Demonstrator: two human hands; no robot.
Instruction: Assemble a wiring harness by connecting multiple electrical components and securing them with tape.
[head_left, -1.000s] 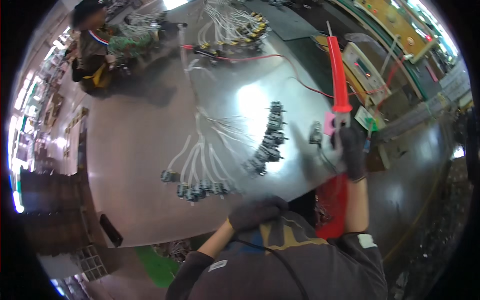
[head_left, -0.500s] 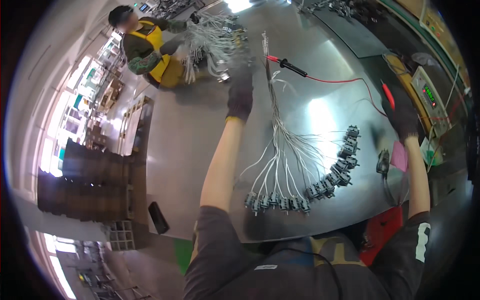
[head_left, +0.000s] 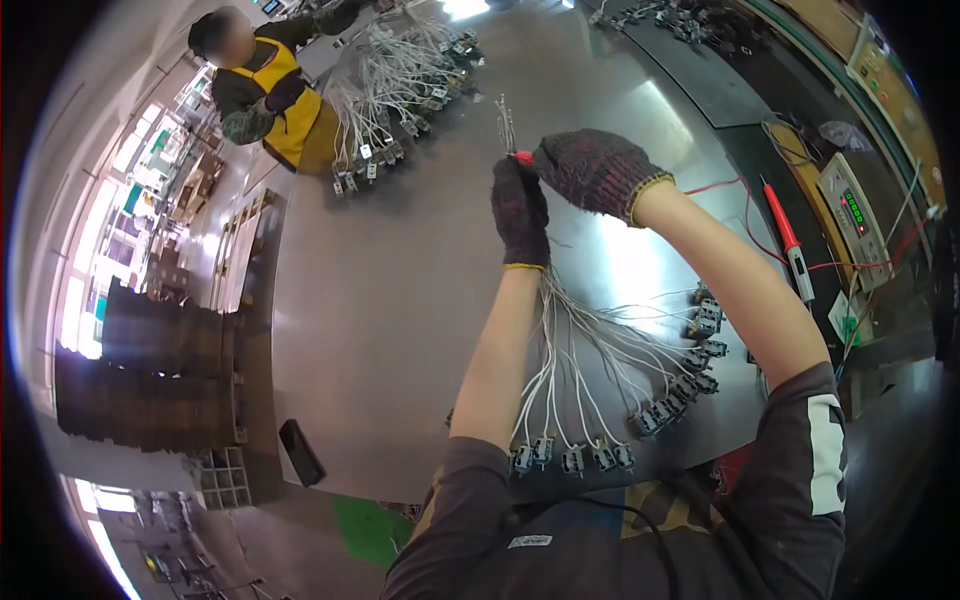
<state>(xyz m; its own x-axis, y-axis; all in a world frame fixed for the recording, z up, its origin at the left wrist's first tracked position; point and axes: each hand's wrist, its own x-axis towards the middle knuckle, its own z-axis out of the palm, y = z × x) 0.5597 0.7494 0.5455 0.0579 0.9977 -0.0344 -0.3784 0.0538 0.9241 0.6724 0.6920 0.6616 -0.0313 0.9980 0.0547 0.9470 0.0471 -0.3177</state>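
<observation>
A bundle of white and grey wires [head_left: 550, 310] runs up the metal table, its bare ends [head_left: 506, 122] standing out at the far end. My left hand [head_left: 521, 215], in a dark knit glove, closes round the bundle just below those ends. Against it is my gloved right hand [head_left: 600, 172], fingers closed on a test lead whose red tip [head_left: 523, 157] shows at the wires; its handle is hidden in the glove. At the near end the wires fan out to black connectors [head_left: 660, 414] lying in a curve, partly covered by my left forearm.
A red test probe [head_left: 783, 222] lies at the right, beside a meter [head_left: 853, 205] with a lit green display. Farther left, a co-worker in a yellow apron [head_left: 283, 97] stands by a pile of white wire harnesses [head_left: 400, 90]. A black phone-like object [head_left: 300, 452] rests near the left edge.
My right hand has put down the red probe and moved left to the test lead at the wire ends. My left hand has come onto the bundle. The co-worker's arms have shifted.
</observation>
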